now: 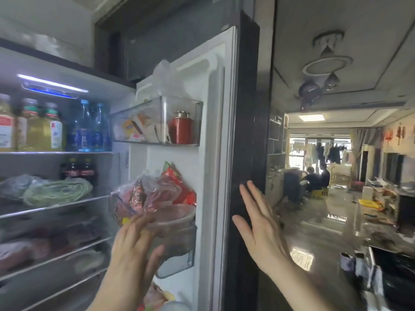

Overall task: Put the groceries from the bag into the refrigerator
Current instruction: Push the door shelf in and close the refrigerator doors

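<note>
The refrigerator stands open, its right door swung outward. My left hand reaches to the middle door bin, fingers spread against a clear plastic tub set in it. Red snack packets in clear bags are piled in the same bin. My right hand is flat, fingers straight, against the dark outer edge of the door. The grocery bag is not in view.
The top shelf holds oil bottles and blue water bottles. Cola bottles and bagged green noodles sit lower. The upper door bin has a red canister. To the right is a hallway with two people seated far off.
</note>
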`<action>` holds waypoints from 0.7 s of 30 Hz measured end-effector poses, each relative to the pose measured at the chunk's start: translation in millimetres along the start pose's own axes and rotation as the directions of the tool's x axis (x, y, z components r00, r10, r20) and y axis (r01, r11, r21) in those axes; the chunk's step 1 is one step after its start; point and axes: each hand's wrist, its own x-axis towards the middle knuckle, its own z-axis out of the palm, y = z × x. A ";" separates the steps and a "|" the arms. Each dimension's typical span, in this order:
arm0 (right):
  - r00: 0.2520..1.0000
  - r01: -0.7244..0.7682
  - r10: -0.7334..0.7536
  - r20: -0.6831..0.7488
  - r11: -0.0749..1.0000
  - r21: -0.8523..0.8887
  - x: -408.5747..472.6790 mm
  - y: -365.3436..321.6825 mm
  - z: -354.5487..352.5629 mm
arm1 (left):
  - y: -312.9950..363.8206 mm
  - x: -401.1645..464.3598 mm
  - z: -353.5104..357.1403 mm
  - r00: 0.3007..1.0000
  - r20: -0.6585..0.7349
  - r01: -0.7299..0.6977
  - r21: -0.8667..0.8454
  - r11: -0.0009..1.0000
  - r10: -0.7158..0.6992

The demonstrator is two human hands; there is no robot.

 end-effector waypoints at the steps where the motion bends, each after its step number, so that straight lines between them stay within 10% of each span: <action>1: 0.999 0.039 -0.039 -0.006 0.999 0.025 1.2 -11.2 3.8 | -8.2 -5.6 -13.3 1.000 -0.010 0.026 0.001 1.000 -0.026; 12: 0.915 0.394 -0.395 -0.078 0.919 -0.027 12.9 -162.7 68.6 | -102.2 -62.1 -141.8 0.966 0.000 0.240 0.367 0.899 -0.258; 21: 0.810 0.586 -0.586 0.032 0.810 -0.002 45.0 -269.4 130.5 | -90.8 -78.9 -181.0 0.986 0.154 -0.135 0.526 0.840 0.062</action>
